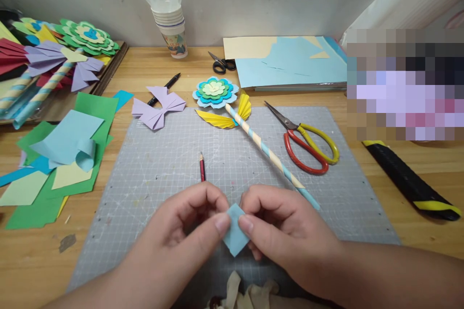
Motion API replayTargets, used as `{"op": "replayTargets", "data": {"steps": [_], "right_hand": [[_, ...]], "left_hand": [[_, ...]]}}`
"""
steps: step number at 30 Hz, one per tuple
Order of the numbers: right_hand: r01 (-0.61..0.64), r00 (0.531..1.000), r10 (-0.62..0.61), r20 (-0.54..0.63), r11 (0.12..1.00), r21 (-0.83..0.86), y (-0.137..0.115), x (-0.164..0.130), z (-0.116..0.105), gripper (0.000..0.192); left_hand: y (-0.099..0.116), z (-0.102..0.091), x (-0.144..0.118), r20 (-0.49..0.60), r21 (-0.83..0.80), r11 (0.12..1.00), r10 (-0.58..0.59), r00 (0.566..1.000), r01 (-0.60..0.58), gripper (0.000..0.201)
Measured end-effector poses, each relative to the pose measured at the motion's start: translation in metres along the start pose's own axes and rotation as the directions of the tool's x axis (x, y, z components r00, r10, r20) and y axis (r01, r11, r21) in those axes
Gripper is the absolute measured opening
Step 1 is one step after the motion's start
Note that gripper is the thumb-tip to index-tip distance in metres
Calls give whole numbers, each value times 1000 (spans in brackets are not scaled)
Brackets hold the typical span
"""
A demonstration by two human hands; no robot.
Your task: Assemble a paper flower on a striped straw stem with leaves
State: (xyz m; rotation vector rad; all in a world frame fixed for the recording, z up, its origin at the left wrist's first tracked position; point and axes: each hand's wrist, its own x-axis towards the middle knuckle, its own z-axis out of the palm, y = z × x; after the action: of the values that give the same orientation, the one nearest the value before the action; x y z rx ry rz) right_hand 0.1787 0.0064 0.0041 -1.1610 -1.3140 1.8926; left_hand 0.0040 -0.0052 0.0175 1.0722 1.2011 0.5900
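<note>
A small light blue piece of paper (235, 237), diamond-shaped from this angle, is pinched between both hands above the cutting mat (145, 212). My left hand (192, 227) grips its left corner between thumb and fingers. On the opposite corner, my right hand (282, 222) does the same. Just beyond the hands lies a dark red pencil (202, 168). A paper flower (215, 92) with a striped blue and cream stem (270, 152) and yellow pleated leaves (219, 119) rests on the mat. Left of it is a lilac folded paper bow (159, 108).
Red and yellow-handled scissors (306, 147) lie at right, near a black and yellow tool (409, 178). Paper scraps (68, 140) and finished paper flowers (87, 36) are at left. Paper cups (170, 29), small scissors (220, 63) and blue sheets (290, 71) stand or lie behind.
</note>
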Motion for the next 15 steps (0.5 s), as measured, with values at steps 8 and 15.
{"op": "replayTargets", "data": {"steps": [8,15], "right_hand": [[4,999,-7,47,998,69,2,3,0,21],[-43,998,46,-35,996,75,3,4,-1,24]], "left_hand": [[0,4,6,-94,58,998,-12,996,17,20],[-2,-3,8,0,-264,960,-92,996,89,22]]}}
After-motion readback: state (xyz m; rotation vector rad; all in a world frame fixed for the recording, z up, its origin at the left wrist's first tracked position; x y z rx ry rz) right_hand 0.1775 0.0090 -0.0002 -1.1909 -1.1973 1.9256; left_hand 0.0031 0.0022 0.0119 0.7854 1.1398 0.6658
